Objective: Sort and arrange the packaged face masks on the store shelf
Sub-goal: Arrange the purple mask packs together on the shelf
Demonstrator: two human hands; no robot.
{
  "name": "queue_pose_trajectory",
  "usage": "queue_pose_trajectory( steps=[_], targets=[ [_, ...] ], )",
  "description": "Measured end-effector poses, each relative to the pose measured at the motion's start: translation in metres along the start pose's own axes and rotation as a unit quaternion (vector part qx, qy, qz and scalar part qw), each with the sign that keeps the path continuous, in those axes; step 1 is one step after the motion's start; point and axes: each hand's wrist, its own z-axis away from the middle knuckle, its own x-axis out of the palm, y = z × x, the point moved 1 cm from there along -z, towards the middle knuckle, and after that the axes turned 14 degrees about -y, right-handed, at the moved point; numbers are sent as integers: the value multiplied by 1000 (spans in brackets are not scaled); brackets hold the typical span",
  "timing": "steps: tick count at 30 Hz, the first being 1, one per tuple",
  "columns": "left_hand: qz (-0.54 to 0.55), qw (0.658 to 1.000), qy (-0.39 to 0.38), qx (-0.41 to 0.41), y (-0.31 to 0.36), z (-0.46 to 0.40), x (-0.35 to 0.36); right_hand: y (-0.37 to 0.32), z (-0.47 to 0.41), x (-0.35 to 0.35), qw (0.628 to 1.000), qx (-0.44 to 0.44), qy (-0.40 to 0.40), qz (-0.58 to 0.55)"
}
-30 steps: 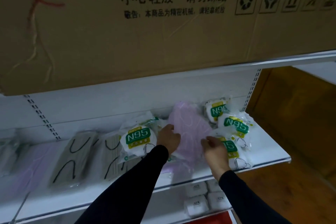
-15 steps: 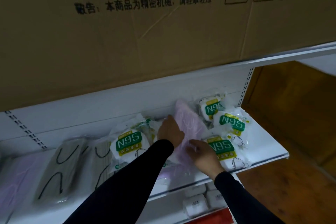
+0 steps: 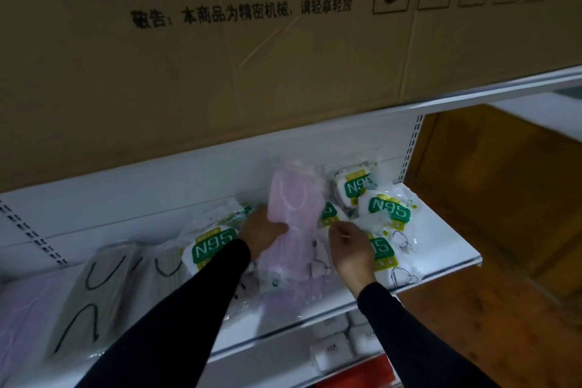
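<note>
left hand [image 3: 261, 232] grips pink mask pack [image 3: 294, 221] (tilted) | right hand [image 3: 351, 249] beside

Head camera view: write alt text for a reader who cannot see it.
A person's left hand grips a pink mask pack over a white shelf, the right hand beside it. N95 packs lie around; a cardboard box sits above.

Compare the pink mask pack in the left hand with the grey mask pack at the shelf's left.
The pink mask pack is lifted and tilted in the left hand; the grey mask pack lies flat, untouched. The pink one has pale ear loops, the grey one dark loops. Both are in clear plastic.
</note>
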Motion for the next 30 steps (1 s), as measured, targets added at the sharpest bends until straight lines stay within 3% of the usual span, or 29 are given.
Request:
queue_pose_trajectory(
  steps=[2,5,9,11,13,19,24,30],
  targets=[
    [123,992,-15,0,-11,12,-19,-5,-2,4,997,34,11,-69],
    [275,960,-55,21,-22,33,-40,-20,-5,23,973,91,-110,-181],
    [338,939,-61,33,-28,62,-52,-47,-3,61,929,97,-244,-261],
    [354,931,-79,32,-32,80,-52,-61,4,79,939,79,-252,-218],
    [359,932,-47,27,-35,95,-54,-73,13,95,951,44,-255,-167],
    [276,954,116,-24,-48,148,-79,-97,38,159,945,-21,-291,-151],
    [252,953,161,-49,-76,204,-126,-123,61,217,948,-24,-296,-112],
    [186,951,230,-93,-126,262,-200,-153,93,302,919,16,-385,-81]
  ],
)
